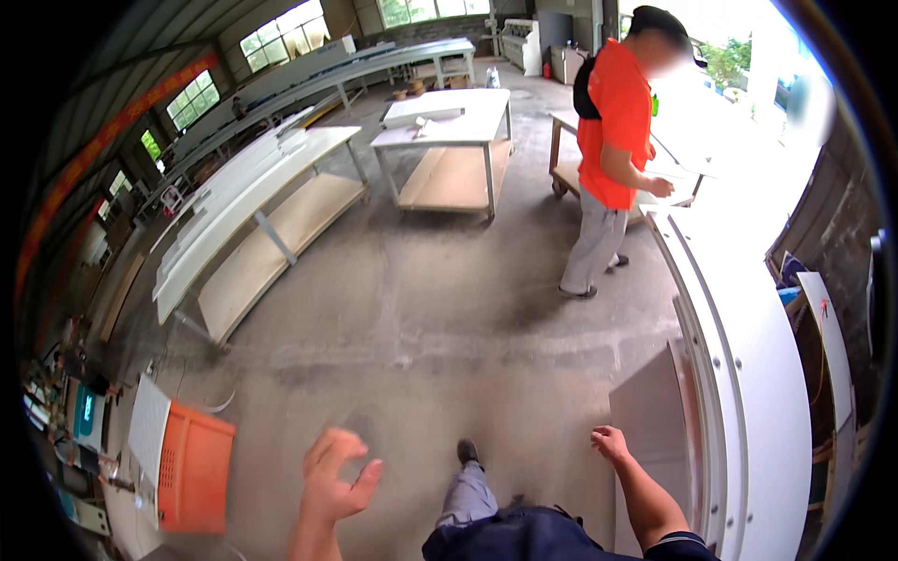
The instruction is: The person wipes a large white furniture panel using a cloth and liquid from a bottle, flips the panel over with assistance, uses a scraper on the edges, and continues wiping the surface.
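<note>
Left hand at seven o'clock was empty, fingers wide; right hand, half-curled, seemingly empty, was best kept off the four-o'clock white bench.

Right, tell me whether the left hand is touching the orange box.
Apart. The head view shows a plain strip of grey floor between the left hand and the orange box.

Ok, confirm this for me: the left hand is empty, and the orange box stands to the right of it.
Not quite: the orange box stands to the left of the left hand, as the head view shows. The hand is indeed empty.
</note>
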Action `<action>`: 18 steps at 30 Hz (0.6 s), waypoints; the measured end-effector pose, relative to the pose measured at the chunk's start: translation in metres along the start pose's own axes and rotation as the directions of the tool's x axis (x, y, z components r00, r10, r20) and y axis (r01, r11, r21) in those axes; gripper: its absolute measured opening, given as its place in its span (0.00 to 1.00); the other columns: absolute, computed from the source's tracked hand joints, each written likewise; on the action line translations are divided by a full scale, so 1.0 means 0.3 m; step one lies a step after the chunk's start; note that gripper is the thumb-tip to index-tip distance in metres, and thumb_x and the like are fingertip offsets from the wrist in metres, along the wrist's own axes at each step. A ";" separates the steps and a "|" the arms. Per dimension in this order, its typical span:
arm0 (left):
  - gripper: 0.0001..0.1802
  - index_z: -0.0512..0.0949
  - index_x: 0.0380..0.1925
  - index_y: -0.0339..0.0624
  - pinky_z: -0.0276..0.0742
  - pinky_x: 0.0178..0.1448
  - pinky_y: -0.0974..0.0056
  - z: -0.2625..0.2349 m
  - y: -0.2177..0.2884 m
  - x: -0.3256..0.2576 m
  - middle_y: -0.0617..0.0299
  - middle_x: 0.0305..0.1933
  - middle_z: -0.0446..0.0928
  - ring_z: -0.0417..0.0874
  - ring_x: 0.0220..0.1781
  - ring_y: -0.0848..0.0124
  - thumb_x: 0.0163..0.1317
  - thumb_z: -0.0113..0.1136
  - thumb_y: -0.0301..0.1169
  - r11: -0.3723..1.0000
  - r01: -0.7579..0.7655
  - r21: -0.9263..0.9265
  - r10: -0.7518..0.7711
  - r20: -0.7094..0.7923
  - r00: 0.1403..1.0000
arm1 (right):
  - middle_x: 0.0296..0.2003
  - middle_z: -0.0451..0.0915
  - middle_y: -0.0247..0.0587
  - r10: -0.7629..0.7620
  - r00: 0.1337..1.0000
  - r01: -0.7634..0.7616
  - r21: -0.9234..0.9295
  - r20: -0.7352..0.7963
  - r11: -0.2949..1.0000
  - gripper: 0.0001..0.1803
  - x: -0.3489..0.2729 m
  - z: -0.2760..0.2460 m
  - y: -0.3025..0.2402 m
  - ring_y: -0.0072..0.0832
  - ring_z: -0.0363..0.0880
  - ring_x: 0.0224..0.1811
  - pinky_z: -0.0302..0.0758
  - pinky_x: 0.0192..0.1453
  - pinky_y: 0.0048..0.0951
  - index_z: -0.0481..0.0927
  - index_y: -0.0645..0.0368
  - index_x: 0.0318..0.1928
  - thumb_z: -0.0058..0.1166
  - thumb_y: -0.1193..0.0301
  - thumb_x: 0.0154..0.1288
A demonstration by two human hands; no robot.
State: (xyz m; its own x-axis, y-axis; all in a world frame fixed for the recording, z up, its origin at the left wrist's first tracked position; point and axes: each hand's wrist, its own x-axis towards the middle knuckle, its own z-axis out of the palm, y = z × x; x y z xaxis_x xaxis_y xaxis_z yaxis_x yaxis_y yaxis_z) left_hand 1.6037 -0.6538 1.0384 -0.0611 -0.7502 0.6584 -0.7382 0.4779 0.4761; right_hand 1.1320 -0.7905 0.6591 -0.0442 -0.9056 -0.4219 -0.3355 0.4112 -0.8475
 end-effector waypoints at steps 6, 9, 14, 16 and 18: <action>0.10 0.71 0.18 0.40 0.69 0.31 0.67 0.202 -0.608 0.203 0.60 0.21 0.72 0.72 0.24 0.66 0.48 0.64 0.24 0.966 0.247 -0.070 -0.255 -0.126 0.959 | 0.28 0.83 0.40 0.223 0.974 -0.217 -0.125 0.037 0.968 0.17 0.469 0.168 -0.099 0.25 0.80 0.24 0.75 0.28 0.27 0.81 0.66 0.43 0.57 0.66 0.58; 0.10 0.71 0.17 0.38 0.68 0.31 0.68 0.351 -0.812 0.469 0.60 0.20 0.72 0.72 0.24 0.69 0.51 0.63 0.24 0.910 0.319 -0.265 -0.346 -0.065 0.936 | 0.28 0.83 0.40 0.259 0.945 -0.142 -0.462 0.200 0.875 0.16 0.562 0.186 0.010 0.26 0.81 0.25 0.77 0.31 0.27 0.83 0.63 0.39 0.58 0.63 0.55; 0.09 0.75 0.21 0.38 0.70 0.31 0.65 0.552 -0.995 0.976 0.59 0.22 0.74 0.74 0.25 0.66 0.57 0.62 0.27 0.864 0.239 -0.444 -0.121 0.279 0.953 | 0.33 0.84 0.42 0.401 0.911 -0.383 -0.168 0.093 0.908 0.20 0.646 0.312 -0.234 0.27 0.84 0.30 0.79 0.39 0.27 0.82 0.64 0.42 0.57 0.62 0.54; 0.10 0.76 0.22 0.38 0.70 0.31 0.64 0.635 -1.084 1.157 0.58 0.23 0.74 0.75 0.25 0.63 0.59 0.61 0.30 0.868 0.163 -0.469 0.022 0.364 0.931 | 0.31 0.84 0.43 0.460 0.888 -0.460 0.052 0.018 0.886 0.18 0.739 0.348 -0.306 0.30 0.83 0.29 0.80 0.36 0.29 0.82 0.66 0.42 0.58 0.66 0.54; 0.11 0.76 0.23 0.38 0.70 0.31 0.63 0.738 -1.183 1.324 0.58 0.23 0.74 0.75 0.25 0.60 0.61 0.60 0.32 0.867 0.111 -0.486 0.116 0.413 0.903 | 0.33 0.83 0.44 0.562 0.827 -0.561 0.049 0.012 0.826 0.16 0.900 0.362 -0.305 0.32 0.83 0.27 0.77 0.29 0.28 0.80 0.66 0.44 0.57 0.70 0.57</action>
State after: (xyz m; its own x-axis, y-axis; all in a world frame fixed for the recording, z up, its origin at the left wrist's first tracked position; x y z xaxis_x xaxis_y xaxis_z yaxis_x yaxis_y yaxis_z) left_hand 1.6928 -1.2224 1.0018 -0.4179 -0.8111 0.4092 -0.3202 0.5530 0.7692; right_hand 1.2530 -1.0613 0.5876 -0.2136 -0.5170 -0.8289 -0.2063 0.8532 -0.4790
